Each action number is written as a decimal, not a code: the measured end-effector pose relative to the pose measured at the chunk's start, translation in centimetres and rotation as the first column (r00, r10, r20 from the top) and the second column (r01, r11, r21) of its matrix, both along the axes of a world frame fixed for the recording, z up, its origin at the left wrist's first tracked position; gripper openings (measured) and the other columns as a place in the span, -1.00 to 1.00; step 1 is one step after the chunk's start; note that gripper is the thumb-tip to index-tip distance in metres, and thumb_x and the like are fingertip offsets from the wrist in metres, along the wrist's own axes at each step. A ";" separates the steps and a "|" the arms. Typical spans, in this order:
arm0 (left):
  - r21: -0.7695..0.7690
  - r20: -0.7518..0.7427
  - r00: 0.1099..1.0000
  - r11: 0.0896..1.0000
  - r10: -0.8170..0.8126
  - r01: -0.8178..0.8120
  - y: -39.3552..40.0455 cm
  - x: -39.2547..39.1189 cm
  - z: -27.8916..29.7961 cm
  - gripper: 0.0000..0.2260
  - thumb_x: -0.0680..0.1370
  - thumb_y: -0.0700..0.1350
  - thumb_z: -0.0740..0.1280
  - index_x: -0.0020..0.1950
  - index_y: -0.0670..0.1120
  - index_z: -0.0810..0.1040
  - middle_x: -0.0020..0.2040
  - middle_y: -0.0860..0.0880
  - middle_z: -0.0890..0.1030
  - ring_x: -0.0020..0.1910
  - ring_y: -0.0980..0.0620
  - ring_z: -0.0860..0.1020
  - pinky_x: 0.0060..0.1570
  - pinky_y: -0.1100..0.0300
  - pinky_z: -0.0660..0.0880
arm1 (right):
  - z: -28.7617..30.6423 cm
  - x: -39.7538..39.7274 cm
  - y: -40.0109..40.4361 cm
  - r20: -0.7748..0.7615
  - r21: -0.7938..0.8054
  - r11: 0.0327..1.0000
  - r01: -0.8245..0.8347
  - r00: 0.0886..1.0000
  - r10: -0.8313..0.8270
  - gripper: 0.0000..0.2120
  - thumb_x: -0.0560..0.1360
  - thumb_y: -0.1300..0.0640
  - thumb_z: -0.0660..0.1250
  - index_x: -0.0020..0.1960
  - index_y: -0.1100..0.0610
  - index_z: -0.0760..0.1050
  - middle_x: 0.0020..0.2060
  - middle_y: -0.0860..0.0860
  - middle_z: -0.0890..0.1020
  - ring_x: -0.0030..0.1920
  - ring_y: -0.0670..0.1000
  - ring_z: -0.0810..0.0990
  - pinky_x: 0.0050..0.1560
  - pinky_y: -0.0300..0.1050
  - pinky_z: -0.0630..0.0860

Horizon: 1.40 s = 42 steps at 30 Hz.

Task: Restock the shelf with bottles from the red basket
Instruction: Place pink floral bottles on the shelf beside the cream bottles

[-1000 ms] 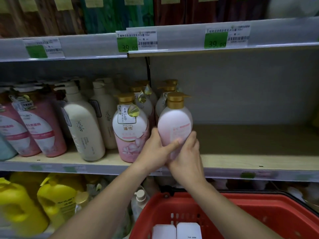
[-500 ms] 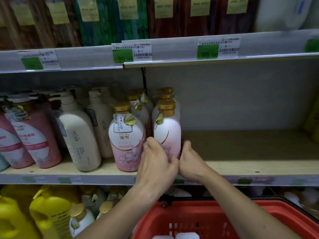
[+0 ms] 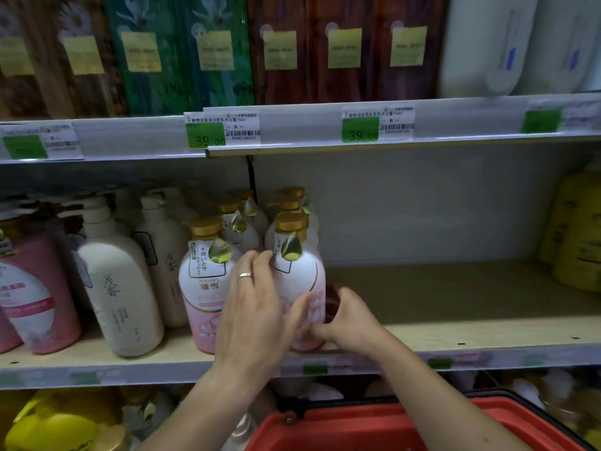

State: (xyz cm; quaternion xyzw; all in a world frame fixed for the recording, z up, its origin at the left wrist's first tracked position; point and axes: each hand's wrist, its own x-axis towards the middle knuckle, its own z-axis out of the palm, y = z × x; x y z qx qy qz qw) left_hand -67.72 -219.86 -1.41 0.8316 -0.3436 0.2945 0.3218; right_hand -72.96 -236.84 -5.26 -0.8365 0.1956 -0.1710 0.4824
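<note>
A white and pink pump bottle with a gold cap [image 3: 304, 275] stands upright at the front of the wooden shelf [image 3: 455, 330], beside a matching bottle [image 3: 203, 281]. My left hand [image 3: 257, 307] lies flat against its left front, fingers spread. My right hand [image 3: 348, 320] grips its lower right side near the base. More gold-capped bottles stand behind it. The red basket [image 3: 406, 428] sits below at the bottom right; its contents are out of view.
Cream bottles [image 3: 120, 288] and pink bottles [image 3: 35, 297] fill the shelf's left part. Yellow bottles [image 3: 575, 232] stand at the far right, with bare shelf between. An upper shelf with price tags [image 3: 361, 125] overhangs. Yellow jugs [image 3: 58, 424] sit below left.
The bottle has been turned so its label and leaf tag face more forward, and it stands on the shelf. My left hand slid up its front; the camera tilted upward.
</note>
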 end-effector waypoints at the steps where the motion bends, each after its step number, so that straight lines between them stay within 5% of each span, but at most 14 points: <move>1: 0.012 -0.009 1.000 1.000 -0.018 0.018 -0.1 0.3 0.0 -0.22 0.49 0.20 0.46 0.55 -0.12 0.23 0.47 -0.12 0.38 0.48 -0.07 0.35 0.40 0.09 0.39 | 0.0 0.2 -0.6 0.016 0.024 0.998 -0.057 0.998 0.057 -0.51 0.18 0.08 0.66 0.04 0.06 0.56 -0.10 -0.02 0.72 -0.09 -0.08 0.69 -0.06 0.00 0.66; 4: 0.030 -0.091 0.993 0.997 -0.070 0.073 -0.5 0.7 0.1 -0.12 0.53 0.19 0.44 0.64 -0.14 0.05 0.57 -0.15 0.29 0.56 -0.05 0.21 0.45 0.24 0.14 | 0.1 0.6 -1.7 0.054 0.141 0.973 -0.185 0.982 0.179 -0.60 0.27 0.30 0.64 0.08 0.17 0.67 -0.07 0.04 0.77 0.00 0.01 0.75 0.15 0.03 0.65; 7: 0.048 -0.061 0.998 0.999 -0.021 0.024 -0.8 0.6 0.2 -0.12 0.53 0.21 0.42 0.63 -0.19 0.09 0.56 -0.19 0.27 0.56 -0.10 0.23 0.49 0.15 0.24 | 0.0 1.0 -2.6 0.056 0.220 0.941 -0.258 0.966 0.252 -0.53 0.23 0.27 0.64 0.12 0.18 0.66 -0.01 0.05 0.77 0.04 0.00 0.74 0.08 -0.14 0.63; 9: 0.052 -0.009 0.998 0.997 0.055 -0.055 -1.1 0.3 0.2 -0.12 0.49 0.21 0.47 0.59 -0.23 0.18 0.51 -0.24 0.34 0.52 -0.17 0.30 0.46 0.06 0.33 | 0.2 1.3 -2.5 0.041 0.194 0.945 -0.265 0.964 0.262 -0.41 0.14 0.15 0.64 0.15 0.19 0.63 0.01 0.05 0.76 0.07 0.00 0.73 0.13 -0.09 0.65; 14: -0.023 0.031 0.992 0.992 0.122 -0.122 -1.5 0.0 0.2 -0.11 0.41 0.25 0.52 0.53 -0.21 0.26 0.44 -0.20 0.40 0.45 -0.17 0.33 0.42 0.01 0.39 | -0.5 2.4 0.1 0.093 -0.007 0.952 -0.308 0.947 0.307 -0.59 0.20 0.08 0.62 0.04 0.06 0.71 -0.08 0.03 0.77 0.03 0.06 0.75 0.05 0.04 0.69; 22: -0.015 -0.017 0.998 0.998 0.065 -0.065 -0.4 0.9 0.2 -0.14 0.38 0.18 0.58 0.52 -0.19 0.34 0.43 -0.15 0.44 0.47 -0.11 0.34 0.47 0.10 0.28 | -1.0 2.5 -0.6 0.080 -0.014 0.963 -0.268 0.960 0.268 -0.61 0.17 0.00 0.66 -0.03 0.02 0.72 -0.15 -0.04 0.77 -0.04 0.00 0.75 0.06 0.16 0.68; 28: -0.008 -0.004 0.999 0.999 0.037 -0.037 0.2 0.8 0.5 -0.18 0.39 0.11 0.59 0.52 -0.21 0.37 0.41 -0.16 0.46 0.47 -0.11 0.37 0.47 0.10 0.29 | -0.6 2.5 -1.0 0.050 0.005 0.953 -0.302 0.952 0.301 -0.61 0.21 0.01 0.70 -0.02 0.08 0.72 -0.12 -0.08 0.77 -0.02 -0.06 0.75 0.14 0.06 0.66; 35: 0.042 -0.008 1.000 0.999 0.019 -0.019 0.7 0.9 1.5 -0.22 0.41 0.13 0.57 0.52 -0.14 0.37 0.42 -0.08 0.46 0.43 -0.05 0.40 0.42 0.15 0.33 | -0.8 2.4 -1.0 0.078 0.024 0.945 -0.327 0.943 0.325 -0.65 0.15 -0.09 0.71 -0.11 -0.18 0.71 -0.17 -0.15 0.76 -0.12 -0.19 0.73 -0.15 -0.33 0.60; 42: -0.003 -0.026 0.999 1.000 -0.019 0.019 1.6 1.4 2.6 -0.34 0.42 0.11 0.57 0.46 -0.06 0.48 0.33 0.02 0.54 0.32 0.04 0.49 0.31 0.19 0.42 | -0.9 2.7 -1.9 0.054 0.072 0.943 -0.324 0.946 0.320 -0.33 0.08 -0.10 0.77 0.08 0.14 0.65 -0.05 -0.08 0.77 0.02 -0.08 0.74 0.16 0.00 0.65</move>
